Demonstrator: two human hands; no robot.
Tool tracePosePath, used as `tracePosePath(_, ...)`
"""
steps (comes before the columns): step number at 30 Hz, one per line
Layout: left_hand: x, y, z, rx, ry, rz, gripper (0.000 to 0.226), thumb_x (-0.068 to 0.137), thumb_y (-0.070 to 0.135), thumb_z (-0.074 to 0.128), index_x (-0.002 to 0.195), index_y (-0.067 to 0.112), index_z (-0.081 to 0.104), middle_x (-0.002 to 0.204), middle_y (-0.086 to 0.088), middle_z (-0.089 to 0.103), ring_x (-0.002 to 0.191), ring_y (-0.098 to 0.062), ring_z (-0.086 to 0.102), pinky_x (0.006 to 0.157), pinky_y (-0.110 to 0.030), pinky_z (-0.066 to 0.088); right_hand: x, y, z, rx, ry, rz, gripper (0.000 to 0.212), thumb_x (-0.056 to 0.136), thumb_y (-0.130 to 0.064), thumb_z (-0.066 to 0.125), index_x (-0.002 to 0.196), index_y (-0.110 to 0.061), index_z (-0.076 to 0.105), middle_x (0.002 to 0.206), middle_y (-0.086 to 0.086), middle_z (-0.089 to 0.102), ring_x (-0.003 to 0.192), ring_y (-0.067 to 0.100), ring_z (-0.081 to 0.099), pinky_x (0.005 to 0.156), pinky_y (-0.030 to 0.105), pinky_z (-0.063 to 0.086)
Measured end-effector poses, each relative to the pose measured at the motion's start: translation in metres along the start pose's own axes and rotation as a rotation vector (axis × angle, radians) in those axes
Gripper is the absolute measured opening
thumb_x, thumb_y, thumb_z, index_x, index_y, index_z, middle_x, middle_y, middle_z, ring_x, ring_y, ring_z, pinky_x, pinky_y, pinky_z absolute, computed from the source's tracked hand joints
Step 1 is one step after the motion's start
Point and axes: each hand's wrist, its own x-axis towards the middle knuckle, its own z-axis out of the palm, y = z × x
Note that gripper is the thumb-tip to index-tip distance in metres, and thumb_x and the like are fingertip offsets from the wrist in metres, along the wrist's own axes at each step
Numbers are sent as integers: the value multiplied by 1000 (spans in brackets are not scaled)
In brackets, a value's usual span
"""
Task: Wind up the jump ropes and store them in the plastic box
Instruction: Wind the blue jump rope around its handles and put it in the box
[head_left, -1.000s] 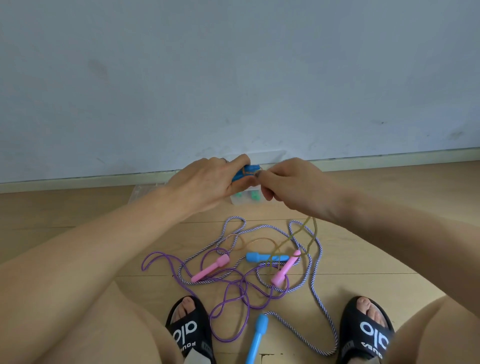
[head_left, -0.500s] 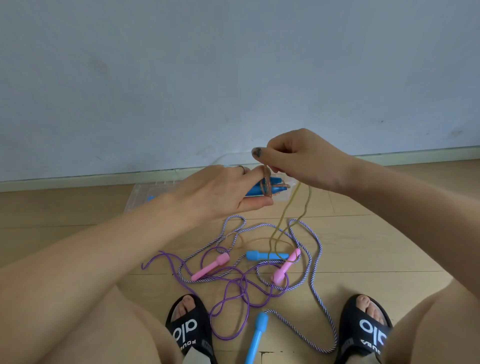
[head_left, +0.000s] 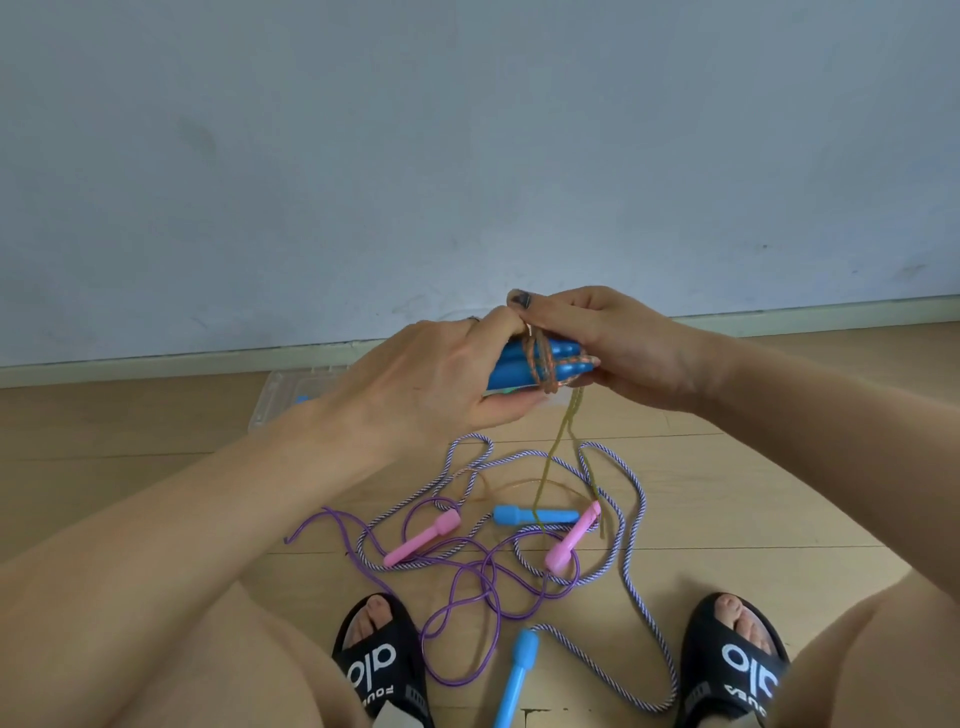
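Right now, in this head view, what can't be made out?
- Clear plastic box: mostly behind the left hand; contents hidden.
- Blue handles wrapped with orange-yellow rope: rear ends inside that hand's grip; the right hand covers the rope's pinch.
- Light-blue handle: cut by bottom edge.

Tangled ropes (head_left: 483, 551) clutter the floor (head_left: 779, 493) before the plastic box (head_left: 280, 400).

My two black slippers (head_left: 384, 670) sit at six o'clock on the wooden floor (head_left: 753, 493), white letters across their straps. From nine to three o'clock a pale baseboard (head_left: 831, 312) runs below a grey-blue wall (head_left: 467, 156) with faint scuff marks.
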Motion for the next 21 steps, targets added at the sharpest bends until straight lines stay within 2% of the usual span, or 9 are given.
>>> tracePosePath(3,-2,-5,4,5,-44,-3,29,83,24,63,107,9,57,72,-2,56,58,-31,53,50,-31,36,0,5,5,7,41,64,55,93,-56,55,64,-10,47,60,6,38,60,22,26,56,31,20)
tracePosePath(7,1,-6,5,1,-69,31,26,78,18,56,101,7,59,68,-6,56,54,-31,50,47,-34,40,-1,11,15,40,71,113,54,100,-49,44,57,-18,33,52,1,25,49,15,17,47,25,16)
tracePosePath(8,3,-5,4,4,-60,33,25,78,19,55,100,7,59,68,-6,56,53,-31,49,48,-32,38,-1,13,17,28,83,126,51,102,-43,42,58,-17,33,51,1,25,48,14,16,45,24,16)
tracePosePath(11,4,-6,2,2,-32,20,25,77,21,52,97,8,60,67,-2,52,54,-28,43,50,-30,33,0,20,26,-9,133,203,32,98,-7,35,67,-12,41,43,-6,36,41,10,23,43,20,17)
tracePosePath(12,4,-6,2,-1,-43,15,24,78,22,51,96,8,60,67,1,47,55,-28,43,51,-31,32,1,23,29,0,156,228,32,96,-3,33,67,-14,42,41,-8,39,38,7,26,42,19,17)
tracePosePath(15,8,-10,6,-46,-82,-95,9,87,20,52,90,12,50,71,2,44,63,-32,46,56,-36,34,2,32,39,3,234,293,39,99,-17,33,61,-15,40,44,-2,35,38,13,26,39,17,19)
tracePosePath(17,14,-19,7,-74,-20,-235,14,90,19,55,86,18,42,72,0,47,66,-29,43,59,-37,30,0,42,49,-102,242,326,50,102,-35,32,57,-15,39,46,2,33,36,17,32,39,19,27)
tracePosePath(19,18,-30,8,-24,-7,-322,15,91,19,54,86,18,39,72,0,46,67,-28,44,59,-35,29,-5,50,63,-147,239,368,49,101,-37,32,57,-17,39,49,3,34,38,18,31,43,20,28)
tracePosePath(21,16,-37,13,81,-105,-359,13,93,17,50,87,15,39,76,-3,46,69,-29,46,59,-35,31,-10,48,74,-248,257,326,43,101,-30,33,60,-16,40,55,4,38,48,20,29,48,25,28)
